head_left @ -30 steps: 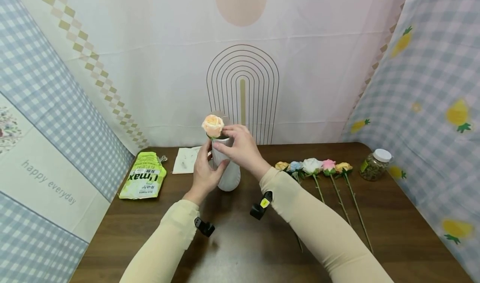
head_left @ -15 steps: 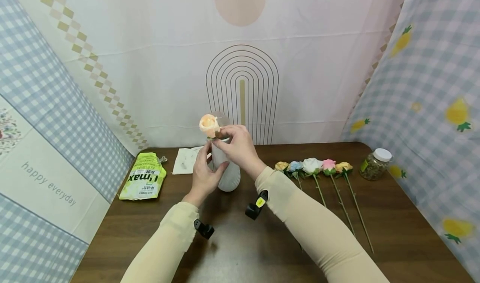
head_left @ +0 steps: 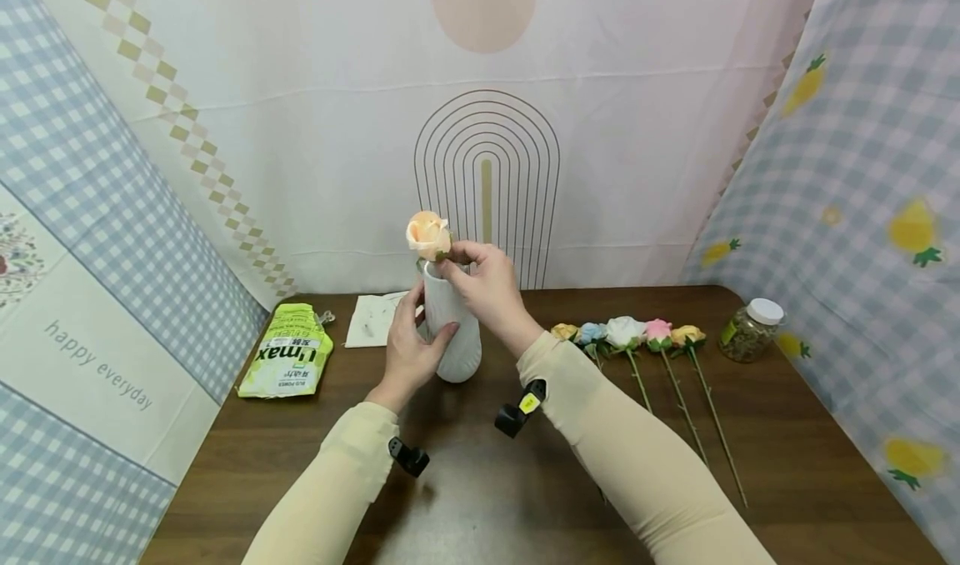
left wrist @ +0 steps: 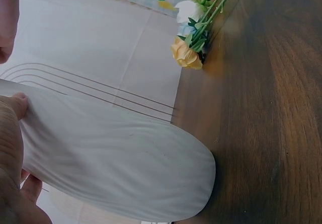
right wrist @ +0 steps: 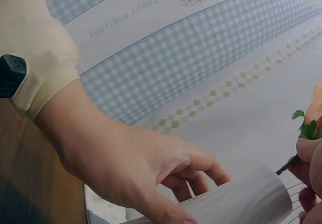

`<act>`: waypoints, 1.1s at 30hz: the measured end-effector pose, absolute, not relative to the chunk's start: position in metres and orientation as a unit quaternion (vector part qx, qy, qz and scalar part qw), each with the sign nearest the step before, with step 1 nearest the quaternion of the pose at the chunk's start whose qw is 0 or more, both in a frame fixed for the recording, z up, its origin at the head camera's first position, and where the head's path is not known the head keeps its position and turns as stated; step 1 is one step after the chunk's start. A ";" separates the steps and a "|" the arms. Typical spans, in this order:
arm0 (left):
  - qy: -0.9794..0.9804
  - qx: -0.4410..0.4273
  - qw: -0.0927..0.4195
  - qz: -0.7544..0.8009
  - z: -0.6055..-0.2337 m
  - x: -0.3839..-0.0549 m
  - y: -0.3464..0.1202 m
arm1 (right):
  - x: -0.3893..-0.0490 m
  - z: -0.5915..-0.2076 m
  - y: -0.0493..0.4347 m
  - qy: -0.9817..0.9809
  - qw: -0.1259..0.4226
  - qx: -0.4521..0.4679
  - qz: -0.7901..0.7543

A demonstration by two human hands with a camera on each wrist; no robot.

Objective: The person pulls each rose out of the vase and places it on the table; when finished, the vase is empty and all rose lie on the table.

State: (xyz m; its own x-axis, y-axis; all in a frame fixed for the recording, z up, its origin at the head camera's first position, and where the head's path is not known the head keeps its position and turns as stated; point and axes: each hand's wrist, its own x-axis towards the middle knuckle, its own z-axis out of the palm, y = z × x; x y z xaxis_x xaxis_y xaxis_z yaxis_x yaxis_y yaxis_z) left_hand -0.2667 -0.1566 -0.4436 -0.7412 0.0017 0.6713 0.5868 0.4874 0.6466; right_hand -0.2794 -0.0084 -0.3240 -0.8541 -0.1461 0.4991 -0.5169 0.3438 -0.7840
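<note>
A white ribbed vase stands upright on the brown table, with my left hand gripping its side, thumb in front and fingers round the far side. Above its mouth, my right hand pinches a peach rose just under the bloom. The right wrist view shows the rose's green leaves and a short dark piece of stem reaching the vase's rim; the lower stem is hidden inside the vase. In the left wrist view the vase fills much of the frame, with the left thumb against it.
To the right lie several artificial roses in a row, among them a white rose and a pink rose, stems toward the front. A lidded jar stands beyond them. At left are a green bag and a white paper.
The peach rose first tipped left, then rose a little with my right hand and now sits slightly higher over the vase mouth. My left hand has kept its grip on the vase.
</note>
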 end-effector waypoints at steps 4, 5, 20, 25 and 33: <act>-0.805 -0.179 0.311 -0.472 -0.444 -0.266 -0.156 | -0.280 -0.326 -0.006 -0.770 0.145 0.212 0.584; -0.806 -0.179 0.312 -0.471 -0.444 -0.266 -0.156 | -0.281 -0.326 -0.005 -0.764 0.137 0.211 0.594; -0.805 -0.181 0.322 -0.465 -0.444 -0.265 -0.155 | -0.286 -0.320 0.012 -0.724 0.122 0.185 0.653; -0.804 -0.176 0.317 -0.471 -0.444 -0.265 -0.154 | -0.284 -0.313 0.021 -0.673 0.117 0.190 0.706; -0.802 -0.179 0.319 -0.472 -0.444 -0.266 -0.154 | -0.282 -0.308 0.035 -0.636 0.129 0.180 0.739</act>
